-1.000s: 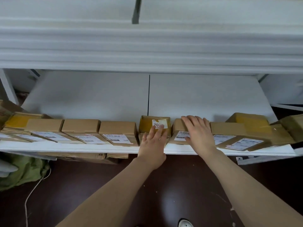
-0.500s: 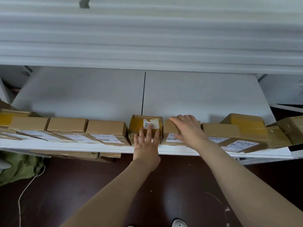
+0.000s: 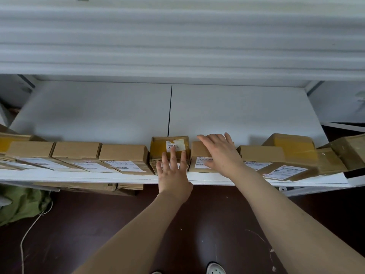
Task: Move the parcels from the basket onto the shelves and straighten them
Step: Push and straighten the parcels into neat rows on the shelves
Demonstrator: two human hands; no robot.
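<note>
A row of brown cardboard parcels lines the front edge of the white shelf (image 3: 237, 115). My left hand (image 3: 172, 173) presses with straight fingers against the front of a tape-wrapped yellowish parcel (image 3: 158, 147) with a white sticker, in the middle of the row. My right hand (image 3: 221, 153) lies flat, fingers spread, on top of the plain parcel (image 3: 197, 151) just to its right. Three labelled boxes (image 3: 122, 155) stand side by side to the left. The basket is out of view.
More parcels sit at the right end, among them a taped yellow one (image 3: 292, 144) behind a flat labelled one (image 3: 284, 171). An upper shelf (image 3: 177, 46) overhangs. Below are a lower-shelf box (image 3: 110, 187), a green cloth (image 3: 21, 204), a white cord (image 3: 29, 230) and dark floor.
Both hands have stayed on the same two middle parcels. The left hand has slid slightly down the taped parcel's front; the right hand's fingers have spread wider. The view has shifted right.
</note>
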